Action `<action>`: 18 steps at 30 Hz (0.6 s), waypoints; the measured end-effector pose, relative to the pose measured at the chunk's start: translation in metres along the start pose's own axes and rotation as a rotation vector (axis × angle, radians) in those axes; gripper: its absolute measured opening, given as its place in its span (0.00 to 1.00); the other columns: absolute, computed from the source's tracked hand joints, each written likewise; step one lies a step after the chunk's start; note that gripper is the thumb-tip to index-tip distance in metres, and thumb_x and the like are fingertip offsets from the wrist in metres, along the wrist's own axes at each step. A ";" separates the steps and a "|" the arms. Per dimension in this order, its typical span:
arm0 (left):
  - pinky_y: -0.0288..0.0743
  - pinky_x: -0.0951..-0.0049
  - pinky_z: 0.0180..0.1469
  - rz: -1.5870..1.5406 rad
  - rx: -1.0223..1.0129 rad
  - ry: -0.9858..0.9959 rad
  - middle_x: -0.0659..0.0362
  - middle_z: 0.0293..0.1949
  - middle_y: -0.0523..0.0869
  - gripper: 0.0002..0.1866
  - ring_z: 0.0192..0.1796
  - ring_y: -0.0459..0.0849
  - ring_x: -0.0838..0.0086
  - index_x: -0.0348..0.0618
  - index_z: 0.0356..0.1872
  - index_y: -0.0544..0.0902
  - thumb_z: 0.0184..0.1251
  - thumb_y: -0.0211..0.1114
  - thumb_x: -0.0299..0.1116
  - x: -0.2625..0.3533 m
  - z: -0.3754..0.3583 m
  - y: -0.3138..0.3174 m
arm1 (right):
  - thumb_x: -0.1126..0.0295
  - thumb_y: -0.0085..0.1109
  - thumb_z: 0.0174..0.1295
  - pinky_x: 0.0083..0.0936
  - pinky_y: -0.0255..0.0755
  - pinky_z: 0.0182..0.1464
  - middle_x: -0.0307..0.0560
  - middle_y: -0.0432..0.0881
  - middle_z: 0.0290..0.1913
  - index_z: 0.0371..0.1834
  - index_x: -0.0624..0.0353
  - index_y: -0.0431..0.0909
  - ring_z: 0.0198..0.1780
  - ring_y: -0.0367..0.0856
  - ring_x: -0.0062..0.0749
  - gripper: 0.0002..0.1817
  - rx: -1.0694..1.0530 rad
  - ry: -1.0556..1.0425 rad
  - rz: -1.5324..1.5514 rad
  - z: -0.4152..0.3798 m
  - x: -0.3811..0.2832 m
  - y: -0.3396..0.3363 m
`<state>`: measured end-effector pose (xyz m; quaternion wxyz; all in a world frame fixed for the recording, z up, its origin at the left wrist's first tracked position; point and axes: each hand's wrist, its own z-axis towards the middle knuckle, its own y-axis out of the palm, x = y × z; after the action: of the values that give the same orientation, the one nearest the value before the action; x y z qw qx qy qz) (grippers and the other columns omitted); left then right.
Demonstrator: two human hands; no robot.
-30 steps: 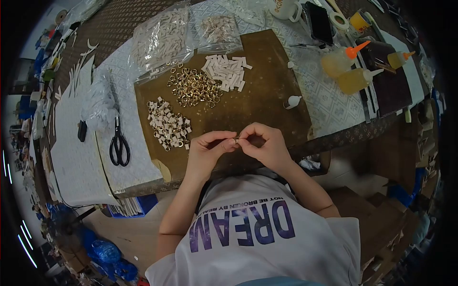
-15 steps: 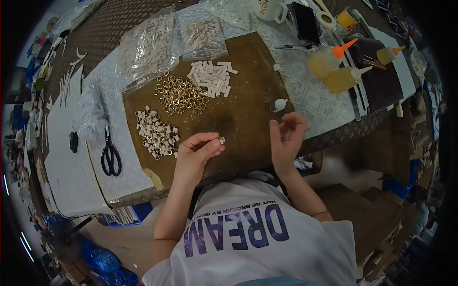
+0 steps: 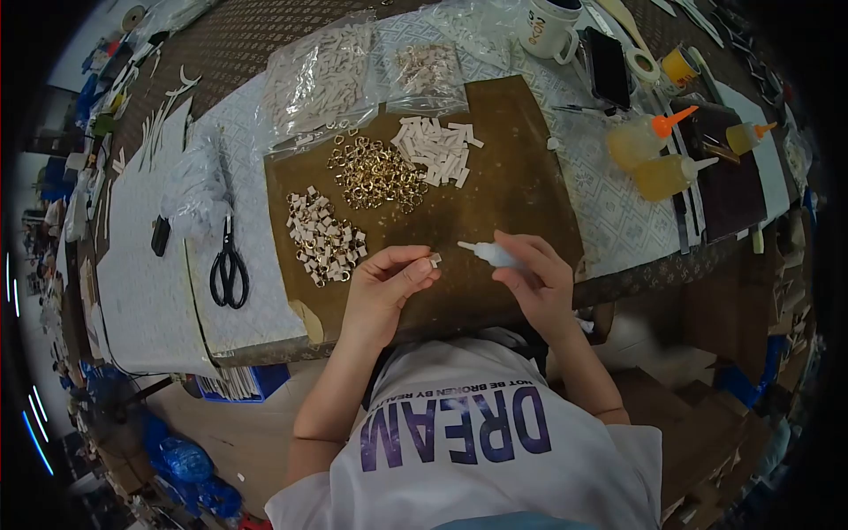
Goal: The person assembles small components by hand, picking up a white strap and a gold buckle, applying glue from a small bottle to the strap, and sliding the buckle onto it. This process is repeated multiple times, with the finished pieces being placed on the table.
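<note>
Between the thumb and fingertips of my left hand [image 3: 378, 291] is a small beige tab [image 3: 435, 260], its far side hidden by the fingers. My right hand [image 3: 546, 281] is closed around a small white squeeze bottle [image 3: 495, 254], whose thin nozzle points left towards the tab without touching it. Both hands are over a brown mat [image 3: 503, 124]. Ahead of them lie a heap of gold metal rings [image 3: 375, 172] and a heap of flat beige strips [image 3: 437, 148]. Nearest my left hand is a pile of beige tabs looped on rings [image 3: 322, 237].
Plastic bags of beige pieces [image 3: 318, 75] lie behind the mat. Black scissors [image 3: 230, 274] rest at left. On the right are yellowish bottles [image 3: 662, 178], a phone [image 3: 608, 71] and a white mug [image 3: 546, 31]. The table edge [image 3: 618, 283] runs beneath my right forearm.
My right hand, earlier open beside the white bottle lying on the mat, has taken hold of it and brought its nozzle near the tab. The camera view has shifted slightly.
</note>
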<state>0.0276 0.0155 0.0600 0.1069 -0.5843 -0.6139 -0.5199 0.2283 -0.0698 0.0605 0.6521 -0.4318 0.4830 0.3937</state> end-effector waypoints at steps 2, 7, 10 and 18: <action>0.79 0.78 0.43 0.002 -0.003 0.011 0.55 0.38 0.85 0.10 0.39 0.85 0.73 0.35 0.43 0.81 0.60 0.65 0.23 0.001 -0.001 -0.002 | 0.77 0.66 0.52 0.22 0.76 0.40 0.46 0.79 0.44 0.49 0.58 0.79 0.41 0.80 0.28 0.19 -0.032 -0.042 -0.060 -0.002 -0.004 0.004; 0.80 0.78 0.42 0.040 -0.004 0.051 0.55 0.38 0.85 0.10 0.39 0.85 0.73 0.35 0.43 0.81 0.60 0.64 0.23 0.001 -0.004 -0.004 | 0.78 0.67 0.49 0.22 0.78 0.36 0.45 0.79 0.42 0.49 0.58 0.79 0.39 0.80 0.30 0.21 -0.078 -0.183 -0.193 0.001 -0.019 0.008; 0.80 0.78 0.41 0.081 0.003 0.075 0.55 0.37 0.85 0.10 0.38 0.85 0.73 0.35 0.43 0.81 0.59 0.65 0.22 0.000 -0.005 -0.004 | 0.79 0.66 0.49 0.22 0.78 0.35 0.45 0.79 0.41 0.49 0.58 0.79 0.38 0.80 0.30 0.21 -0.083 -0.187 -0.210 0.002 -0.024 0.012; 0.79 0.78 0.41 0.149 0.024 0.138 0.54 0.37 0.86 0.09 0.37 0.85 0.74 0.33 0.41 0.82 0.59 0.65 0.22 -0.003 -0.007 -0.004 | 0.79 0.65 0.51 0.22 0.78 0.33 0.46 0.78 0.40 0.49 0.58 0.78 0.37 0.80 0.32 0.19 -0.112 -0.198 -0.283 0.001 -0.028 0.013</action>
<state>0.0220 0.0095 0.0586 0.1941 -0.5899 -0.5660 -0.5422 0.2100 -0.0674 0.0851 0.7203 -0.4903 0.3281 0.3649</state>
